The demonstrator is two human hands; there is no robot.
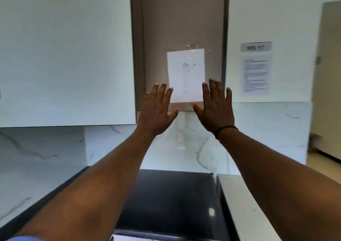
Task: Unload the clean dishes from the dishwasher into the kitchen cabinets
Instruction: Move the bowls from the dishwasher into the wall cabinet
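Both my arms reach forward and up toward a brown wall cabinet door (182, 19) in the middle of the view. My left hand (156, 109) is raised with fingers straight and spread, holding nothing, in front of the door's lower left part. My right hand (215, 106) is raised the same way beside it, fingers straight, a black band on its wrist. A white sheet of paper (186, 74) with a faint drawing is taped to the door between the two hands. No dishes and no dishwasher are in view.
A white wall cabinet (64, 52) hangs at the left, nearer to me. A black countertop (171, 200) lies below, with a marble backsplash (203, 148) behind it. Printed notices (256, 72) hang on the white wall at the right. A doorway (328, 78) shows at far right.
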